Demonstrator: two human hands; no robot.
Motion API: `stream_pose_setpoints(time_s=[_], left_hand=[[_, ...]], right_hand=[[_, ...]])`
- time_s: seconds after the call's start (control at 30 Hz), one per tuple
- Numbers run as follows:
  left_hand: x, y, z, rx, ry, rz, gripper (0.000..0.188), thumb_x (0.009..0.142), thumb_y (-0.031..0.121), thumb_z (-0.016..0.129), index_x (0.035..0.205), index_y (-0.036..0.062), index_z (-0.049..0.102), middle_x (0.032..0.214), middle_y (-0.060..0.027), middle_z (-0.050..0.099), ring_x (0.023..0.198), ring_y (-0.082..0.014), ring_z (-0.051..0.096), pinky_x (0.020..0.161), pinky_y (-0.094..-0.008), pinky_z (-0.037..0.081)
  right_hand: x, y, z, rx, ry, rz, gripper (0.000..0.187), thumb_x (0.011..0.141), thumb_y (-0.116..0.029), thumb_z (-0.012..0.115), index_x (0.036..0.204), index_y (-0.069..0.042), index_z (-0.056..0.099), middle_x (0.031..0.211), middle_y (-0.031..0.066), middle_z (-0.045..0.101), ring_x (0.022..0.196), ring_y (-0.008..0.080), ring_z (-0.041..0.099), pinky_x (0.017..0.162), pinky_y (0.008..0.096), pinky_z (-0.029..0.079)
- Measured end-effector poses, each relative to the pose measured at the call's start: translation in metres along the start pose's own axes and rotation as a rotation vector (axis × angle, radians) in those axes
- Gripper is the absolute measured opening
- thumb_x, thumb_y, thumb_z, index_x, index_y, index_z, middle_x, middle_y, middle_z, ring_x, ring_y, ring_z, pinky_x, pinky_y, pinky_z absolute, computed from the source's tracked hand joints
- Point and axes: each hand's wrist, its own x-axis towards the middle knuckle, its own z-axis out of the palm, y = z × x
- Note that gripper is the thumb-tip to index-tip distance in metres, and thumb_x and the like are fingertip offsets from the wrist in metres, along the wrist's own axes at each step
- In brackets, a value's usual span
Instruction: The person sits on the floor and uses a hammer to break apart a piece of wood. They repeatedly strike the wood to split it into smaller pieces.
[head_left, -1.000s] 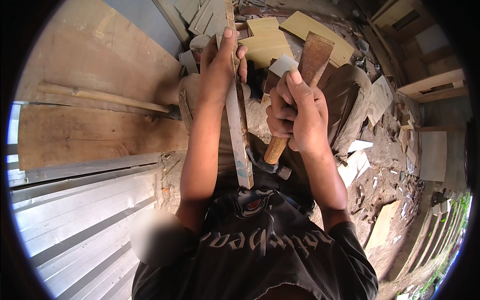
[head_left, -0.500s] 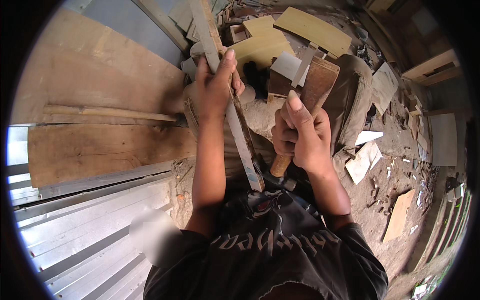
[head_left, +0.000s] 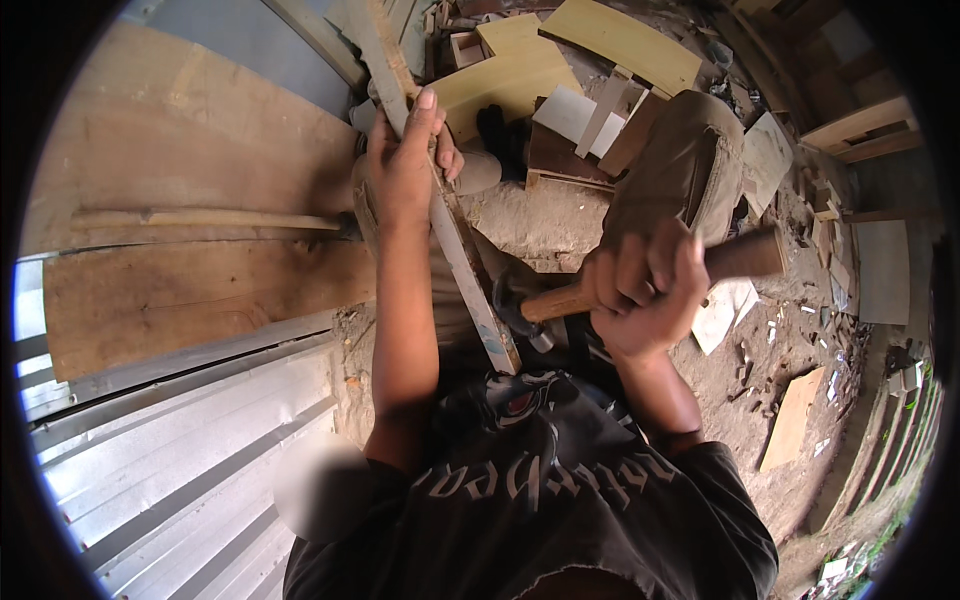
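A long, narrow wooden strip [head_left: 466,268] runs slantwise from the top of the view down to my shirt, its pale face scuffed and its edge dark. My left hand [head_left: 405,170] is wrapped round its upper part, thumb along the top. In my right hand [head_left: 648,292] is a claw hammer [head_left: 556,302], gripped by its wooden handle. The handle's thick end sticks out to the right, a little blurred. Its dark metal head is close beside the strip's lower part; whether they touch I cannot tell.
Yellowish boards [head_left: 625,45] and a small wooden box-like piece [head_left: 568,165] with a white top lie beyond my knees. At left are a wide plywood sheet [head_left: 200,130], a brown plank [head_left: 200,300] and corrugated metal [head_left: 190,430]. Wood scraps [head_left: 793,420] litter the dirt floor at right.
My right hand has turned, swinging the hammer's handle from pointing away to pointing right, with the head now nearer the strip. My left hand and the strip have shifted slightly left.
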Motion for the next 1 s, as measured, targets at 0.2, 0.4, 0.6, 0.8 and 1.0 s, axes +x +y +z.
stream_pose_setpoints(time_s=[0.2, 0.4, 0.6, 0.8, 1.0], left_hand=[[-0.004, -0.005, -0.030, -0.014, 0.099, 0.006, 0.016, 0.091, 0.019, 0.063, 0.098, 0.0075, 0.053, 0.074, 0.0017, 0.045, 0.051, -0.0067, 0.040, 0.041, -0.0221, 0.031], [-0.002, -0.002, -0.011, 0.020, 0.049, -0.021, 0.020, 0.091, 0.021, 0.064, 0.097, 0.0077, 0.051, 0.074, 0.0007, 0.047, 0.051, -0.0081, 0.042, 0.043, -0.0246, 0.034], [-0.005, -0.001, 0.006, 0.016, 0.001, -0.021, 0.020, 0.090, 0.022, 0.064, 0.094, 0.0067, 0.052, 0.074, 0.0005, 0.047, 0.050, -0.0075, 0.041, 0.042, -0.0236, 0.033], [-0.011, 0.002, 0.019, 0.055, -0.096, -0.049, 0.017, 0.091, 0.019, 0.062, 0.093, 0.0057, 0.050, 0.073, -0.0007, 0.049, 0.048, -0.0085, 0.044, 0.041, -0.0249, 0.037], [-0.007, -0.004, 0.013, -0.050, -0.117, -0.058, 0.016, 0.093, 0.018, 0.059, 0.090, 0.0065, 0.049, 0.073, -0.0009, 0.049, 0.048, -0.0076, 0.044, 0.041, -0.0244, 0.036]], right_hand=[[-0.015, -0.020, -0.036, 0.129, -0.039, -0.104, 0.038, 0.102, -0.038, 0.031, 0.072, -0.016, 0.034, 0.051, -0.0034, 0.025, 0.040, 0.0090, 0.015, 0.037, 0.0280, 0.019], [0.002, -0.008, -0.007, -0.013, -0.063, 0.194, 0.038, 0.100, -0.037, 0.035, 0.070, -0.015, 0.033, 0.048, -0.0033, 0.024, 0.037, 0.0097, 0.017, 0.037, 0.0286, 0.019], [0.027, -0.007, 0.025, -0.121, 0.071, 0.350, 0.043, 0.099, -0.034, 0.044, 0.064, -0.014, 0.031, 0.046, -0.0021, 0.025, 0.035, 0.0086, 0.020, 0.034, 0.0265, 0.016], [0.036, -0.009, 0.053, -0.240, 0.034, 0.344, 0.047, 0.096, -0.033, 0.054, 0.060, -0.014, 0.031, 0.049, -0.0034, 0.028, 0.036, 0.0071, 0.026, 0.035, 0.0237, 0.018], [0.016, -0.011, 0.044, -0.187, -0.035, 0.148, 0.039, 0.096, -0.027, 0.053, 0.067, -0.010, 0.034, 0.048, -0.0014, 0.031, 0.038, 0.0072, 0.028, 0.037, 0.0245, 0.019]])
